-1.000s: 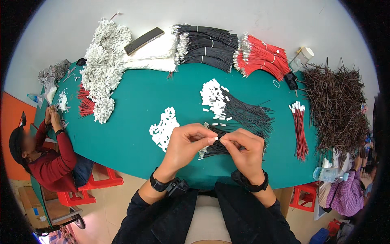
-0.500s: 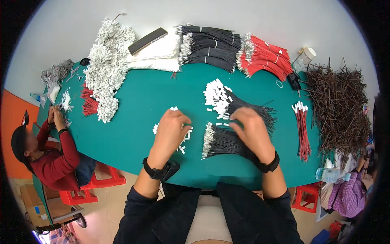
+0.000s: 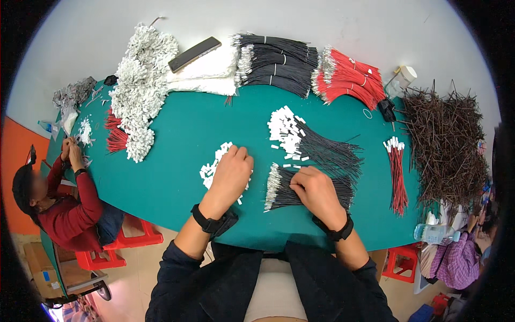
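Observation:
My left hand (image 3: 232, 170) is curled down over a loose heap of small white sleeves (image 3: 207, 175); its fingertips are hidden, so what they hold cannot be made out. Over a bundle of black wires (image 3: 279, 199) with pale metal ends, my right hand (image 3: 317, 192) pinches thumb and fingers together at a black wire. Just beyond it lies a fan of black wires (image 3: 327, 150) whose left ends carry white sleeves (image 3: 283, 129). A few sleeves lie loose between these two groups.
Tied black bundles (image 3: 279, 70) and red bundles (image 3: 348, 75) line the back. A white heap (image 3: 142, 80) stands left, a red wire bunch (image 3: 397, 177) right, beside a brown tangled pile (image 3: 448, 145). A water bottle (image 3: 435, 234) sits at the right edge. Another person (image 3: 72, 214) works far left.
My right hand has moved down and left onto the near black wires, its fingers closing. My left hand has come slightly right, fingers lowered into the white sleeves.

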The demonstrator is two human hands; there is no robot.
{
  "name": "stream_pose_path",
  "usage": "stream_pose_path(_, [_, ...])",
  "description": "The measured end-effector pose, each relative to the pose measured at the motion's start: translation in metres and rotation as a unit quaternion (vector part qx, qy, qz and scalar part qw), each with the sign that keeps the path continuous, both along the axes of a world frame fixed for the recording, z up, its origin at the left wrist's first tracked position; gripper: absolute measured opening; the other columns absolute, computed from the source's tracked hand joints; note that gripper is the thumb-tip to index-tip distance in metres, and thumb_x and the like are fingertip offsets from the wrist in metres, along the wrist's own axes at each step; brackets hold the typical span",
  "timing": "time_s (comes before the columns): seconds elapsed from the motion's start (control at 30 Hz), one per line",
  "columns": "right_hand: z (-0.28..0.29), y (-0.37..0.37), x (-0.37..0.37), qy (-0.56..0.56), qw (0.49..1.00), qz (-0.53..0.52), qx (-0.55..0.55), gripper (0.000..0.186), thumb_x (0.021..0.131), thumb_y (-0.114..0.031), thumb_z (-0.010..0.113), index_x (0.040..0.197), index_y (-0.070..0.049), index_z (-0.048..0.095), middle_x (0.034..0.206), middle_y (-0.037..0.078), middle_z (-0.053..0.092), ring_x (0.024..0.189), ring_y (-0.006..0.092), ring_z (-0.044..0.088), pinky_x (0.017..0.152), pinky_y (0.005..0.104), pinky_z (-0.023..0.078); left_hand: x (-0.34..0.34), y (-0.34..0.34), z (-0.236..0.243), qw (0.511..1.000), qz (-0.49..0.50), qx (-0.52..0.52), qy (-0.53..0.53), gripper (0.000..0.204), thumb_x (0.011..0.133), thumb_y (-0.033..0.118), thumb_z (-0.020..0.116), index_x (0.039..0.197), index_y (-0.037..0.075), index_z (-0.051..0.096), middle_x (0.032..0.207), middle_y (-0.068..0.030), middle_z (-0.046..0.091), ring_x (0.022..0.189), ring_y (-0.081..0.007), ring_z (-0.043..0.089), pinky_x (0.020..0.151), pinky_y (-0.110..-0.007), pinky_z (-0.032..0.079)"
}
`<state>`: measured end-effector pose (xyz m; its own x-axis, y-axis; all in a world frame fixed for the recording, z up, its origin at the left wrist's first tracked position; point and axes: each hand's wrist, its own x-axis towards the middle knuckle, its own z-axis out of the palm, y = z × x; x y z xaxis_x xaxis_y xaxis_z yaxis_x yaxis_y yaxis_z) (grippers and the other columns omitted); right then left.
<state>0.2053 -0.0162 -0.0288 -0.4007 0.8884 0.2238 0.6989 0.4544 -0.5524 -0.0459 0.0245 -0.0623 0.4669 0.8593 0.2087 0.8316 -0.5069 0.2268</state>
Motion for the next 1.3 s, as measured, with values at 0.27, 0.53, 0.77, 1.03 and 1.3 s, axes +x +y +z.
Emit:
stream_pose_path(0.27, [0.014, -0.003, 0.001, 0.13, 0.989, -0.032, -0.061, 0.008, 0.09, 0.0, 0.068, 0.091, 0.001, 0.06, 0.079, 0.014, 0.064, 0.074, 0.0296, 0.064, 0.066, 0.038, 0.051, 0.006, -0.01, 0.032, 0.992, -0.007, -0.004, -0.126, 0.01, 0.083, 0.005, 0.076, 0.087, 0.002, 0.067, 0.091, -0.0102, 0.065, 0.091, -0.0276, 0.061, 0.084, -0.036, 0.051])
stream_pose_path(0.53, [0.046, -0.017, -0.004, 0.291, 0.951, -0.09, -0.044, 0.01, 0.091, 0.001, 0.073, 0.1, 0.003, 0.071, 0.076, 0.005, 0.066, 0.062, 0.0071, 0.058, 0.053, 0.0247, 0.043, 0.027, -0.027, 0.065, 0.764, 0.037, -0.351, -0.54, 0.015, 0.096, 0.004, 0.071, 0.109, -0.003, 0.071, 0.1, -0.0065, 0.075, 0.092, -0.0095, 0.07, 0.081, -0.025, 0.056])
stream_pose_path(0.77, [0.06, -0.021, -0.004, 0.231, 0.967, -0.107, 0.009, 0.01, 0.084, 0.002, 0.078, 0.093, 0.001, 0.076, 0.071, 0.005, 0.064, 0.057, 0.0091, 0.053, 0.05, 0.0249, 0.038, 0.03, -0.031, 0.066, 0.723, 0.025, -0.378, -0.578, 0.018, 0.095, 0.003, 0.072, 0.111, -0.003, 0.072, 0.103, -0.0086, 0.076, 0.094, -0.0113, 0.071, 0.086, -0.025, 0.058])
stream_pose_path(1.03, [0.061, -0.022, -0.007, 0.211, 0.969, -0.114, 0.054, 0.009, 0.083, 0.001, 0.079, 0.09, -0.001, 0.075, 0.069, 0.005, 0.062, 0.054, 0.0114, 0.051, 0.049, 0.0264, 0.037, 0.031, -0.033, 0.063, 0.715, 0.029, -0.367, -0.595, 0.018, 0.094, 0.002, 0.072, 0.111, -0.003, 0.072, 0.1, -0.0084, 0.076, 0.089, -0.0108, 0.071, 0.082, -0.025, 0.058])
stream_pose_path(1.3, [0.066, -0.023, -0.008, 0.187, 0.972, -0.12, 0.075, 0.009, 0.081, 0.001, 0.079, 0.087, -0.002, 0.073, 0.07, 0.008, 0.063, 0.06, 0.0188, 0.061, 0.053, 0.0292, 0.045, 0.031, -0.035, 0.068, 0.699, 0.03, -0.358, -0.618, 0.013, 0.09, -0.001, 0.074, 0.103, -0.003, 0.076, 0.097, -0.0087, 0.076, 0.082, -0.0108, 0.069, 0.075, -0.024, 0.055])
